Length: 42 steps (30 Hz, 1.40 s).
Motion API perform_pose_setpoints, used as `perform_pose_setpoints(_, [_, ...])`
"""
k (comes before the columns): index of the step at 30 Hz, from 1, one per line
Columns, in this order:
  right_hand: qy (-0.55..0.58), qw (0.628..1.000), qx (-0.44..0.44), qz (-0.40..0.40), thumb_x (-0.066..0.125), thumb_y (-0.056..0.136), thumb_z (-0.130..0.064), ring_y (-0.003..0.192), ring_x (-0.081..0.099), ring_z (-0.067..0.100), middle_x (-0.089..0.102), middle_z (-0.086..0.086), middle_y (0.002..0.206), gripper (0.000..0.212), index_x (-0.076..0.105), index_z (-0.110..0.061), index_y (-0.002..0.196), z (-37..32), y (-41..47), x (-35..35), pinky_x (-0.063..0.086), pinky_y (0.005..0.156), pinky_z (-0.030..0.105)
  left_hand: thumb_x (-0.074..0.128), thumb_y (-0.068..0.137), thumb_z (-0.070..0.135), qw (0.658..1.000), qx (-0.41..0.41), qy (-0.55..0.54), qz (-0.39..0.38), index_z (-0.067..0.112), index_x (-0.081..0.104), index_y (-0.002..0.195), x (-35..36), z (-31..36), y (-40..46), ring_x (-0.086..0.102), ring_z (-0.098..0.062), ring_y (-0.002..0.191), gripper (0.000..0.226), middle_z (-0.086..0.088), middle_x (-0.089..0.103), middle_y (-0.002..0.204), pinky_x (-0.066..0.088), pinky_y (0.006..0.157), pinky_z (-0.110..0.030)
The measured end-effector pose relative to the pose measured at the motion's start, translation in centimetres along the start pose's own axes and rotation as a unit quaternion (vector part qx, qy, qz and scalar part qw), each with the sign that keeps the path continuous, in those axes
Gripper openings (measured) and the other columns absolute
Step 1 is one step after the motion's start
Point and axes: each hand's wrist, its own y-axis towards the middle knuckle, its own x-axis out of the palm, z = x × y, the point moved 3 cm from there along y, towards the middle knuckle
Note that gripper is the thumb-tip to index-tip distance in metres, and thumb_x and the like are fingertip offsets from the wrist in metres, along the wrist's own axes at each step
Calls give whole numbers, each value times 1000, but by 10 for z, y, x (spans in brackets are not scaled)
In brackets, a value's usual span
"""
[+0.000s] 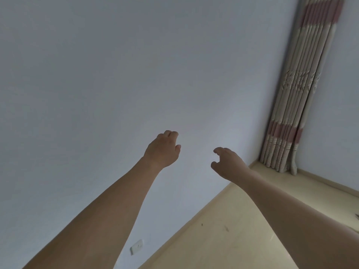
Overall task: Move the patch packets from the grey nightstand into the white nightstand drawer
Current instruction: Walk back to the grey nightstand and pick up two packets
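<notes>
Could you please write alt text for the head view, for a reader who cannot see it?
Two bare arms reach forward, left hand and right hand loosely curled and holding nothing, before a plain wall. A striped curtain hangs in the corner above a beige floor; no nightstand or packets show.

— Dim in here, isn't it? The wall (97,84) goes grey on the far left and only brightens in a soft patch between the left hand (163,150) and the right hand (227,163).

— Yes, flat daylight, seemingly from the right; the floor (223,239) glows pale there. No hard shadows, no glare.

— The curtain (299,90) looks smeared, slightly blurred.

— And it leans, bowed by the wide lens. The forearms, nearest us, are soft too.
</notes>
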Motion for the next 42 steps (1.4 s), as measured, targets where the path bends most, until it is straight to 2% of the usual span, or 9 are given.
perform_pose_setpoints(7, [3,997,79,14,51,89,-19,117,52,22,51,4,134,55,41,-14,143,78,123,-3,42,84,27,41,100,30,996,73,-25,-39,13,37,144,76,32,159,41,-26,130,46,-4,39,148,44,97,-40])
perform_pose_setpoints(9, [1,995,98,20,51,90,-19,120,51,23,49,4,137,55,41,-14,143,111,157,-5,42,86,29,40,101,30,994,94,-34,-44,13,37,144,104,54,204,41,-25,130,46,-3,39,148,44,97,-39])
perform_pose_setpoints(15, [-11,987,151,50,51,87,-18,123,50,23,49,4,139,55,44,-14,142,231,263,-32,44,94,34,40,101,29,983,163,-58,-54,12,38,142,189,144,351,42,-26,128,45,-4,39,147,44,95,-39])
perform_pose_setpoints(17, [-14,983,175,49,51,85,-16,118,52,24,51,8,137,53,47,-11,138,274,296,-53,45,93,35,40,100,29,978,193,-55,-56,13,37,142,206,179,402,42,-25,127,45,-3,40,147,44,94,-38])
perform_pose_setpoints(21, [-4,970,221,100,51,84,-16,121,51,29,54,11,133,46,52,-8,129,350,360,-100,45,98,40,42,100,27,968,230,-98,-22,11,42,139,229,247,495,45,-27,123,43,-5,44,143,45,91,-39])
perform_pose_setpoints(27, [16,958,267,106,51,88,-14,128,45,26,47,10,142,53,43,-10,140,437,439,-116,39,101,35,44,99,25,948,284,-133,-52,9,45,135,297,326,598,46,-27,123,40,-7,47,139,44,94,-38])
perform_pose_setpoints(34, [-1,934,336,124,52,88,-12,131,43,24,44,7,145,55,42,-11,142,557,547,-125,39,101,34,45,97,26,920,339,-180,-79,9,48,132,398,411,741,48,-28,121,38,-8,50,135,45,97,-41])
perform_pose_setpoints(37, [-10,921,364,136,51,89,-15,136,39,21,39,4,150,59,37,-14,146,604,597,-150,36,103,32,47,98,27,907,360,-200,-88,10,45,139,421,451,812,45,-26,127,44,-6,48,140,42,103,-41])
perform_pose_setpoints(42, [-19,901,392,183,51,91,-19,132,42,20,42,2,147,57,38,-16,146,671,673,-200,37,95,29,47,97,27,891,396,-208,-78,8,49,130,447,525,927,49,-28,119,38,-7,53,128,43,98,-40])
